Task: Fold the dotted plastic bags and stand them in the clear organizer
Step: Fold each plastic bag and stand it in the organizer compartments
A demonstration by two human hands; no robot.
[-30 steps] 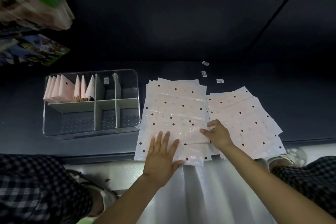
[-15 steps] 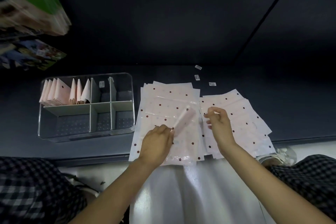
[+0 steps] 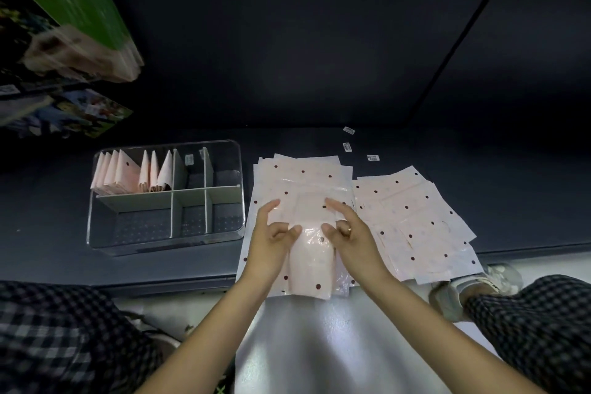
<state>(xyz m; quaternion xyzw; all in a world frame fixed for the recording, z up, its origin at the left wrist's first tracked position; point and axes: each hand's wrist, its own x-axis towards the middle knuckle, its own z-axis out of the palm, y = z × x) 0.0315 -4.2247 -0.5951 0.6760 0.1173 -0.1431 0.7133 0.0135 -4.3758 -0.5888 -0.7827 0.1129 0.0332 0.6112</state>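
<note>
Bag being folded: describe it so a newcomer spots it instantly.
Start at the clear plastic organizer on the dark shelf; the nearer pile of pink dotted plastic bags lies right of it. On that pile, the narrow folded pink bag sits between both hands, the only one folded narrow.

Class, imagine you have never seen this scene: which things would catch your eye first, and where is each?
First, the two hands, left hand and right hand, holding a folded dotted bag over the near pile of flat bags. A second pile fans out on the right. On the left, the clear organizer holds folded bags upright in its far-left compartment.
</note>
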